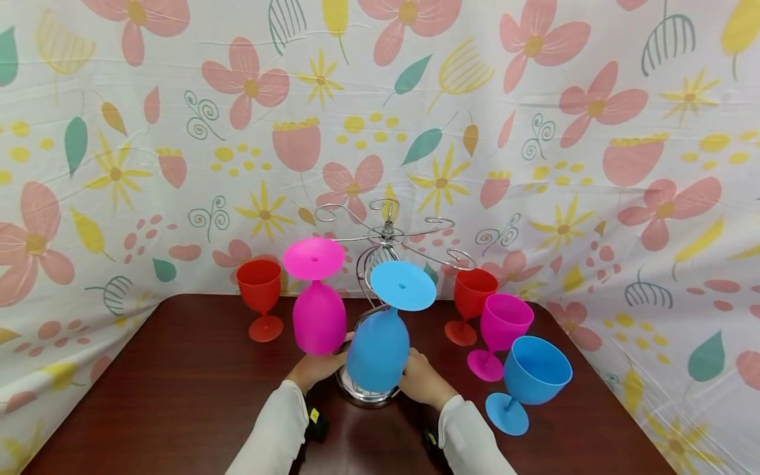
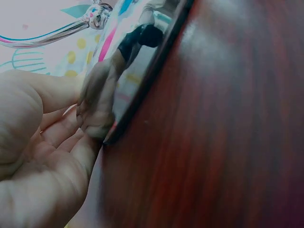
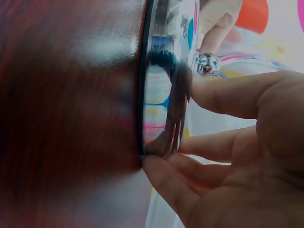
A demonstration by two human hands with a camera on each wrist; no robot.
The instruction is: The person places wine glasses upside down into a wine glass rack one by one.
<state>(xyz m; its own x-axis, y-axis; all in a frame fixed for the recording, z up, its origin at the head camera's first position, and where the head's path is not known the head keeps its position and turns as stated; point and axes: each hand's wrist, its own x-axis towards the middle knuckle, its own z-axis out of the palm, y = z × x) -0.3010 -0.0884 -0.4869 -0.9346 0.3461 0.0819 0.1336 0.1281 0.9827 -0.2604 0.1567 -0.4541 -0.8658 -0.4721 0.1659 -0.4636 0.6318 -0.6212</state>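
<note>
A chrome goblet rack with curled wire arms stands at the middle of the table. Its round shiny base is held at the rim from both sides. My left hand pinches the left edge, thumb above and fingers low on the rim in the left wrist view. Opposite it, my right hand grips the right edge; the right wrist view has its thumb on top and fingertips at the lower edge. A magenta goblet and a blue goblet hang upside down from the rack, partly hiding it.
On the dark wood table, a red goblet stands upright at the back left. Another red goblet, a magenta goblet and a blue goblet stand upright on the right. A flowered cloth hangs behind.
</note>
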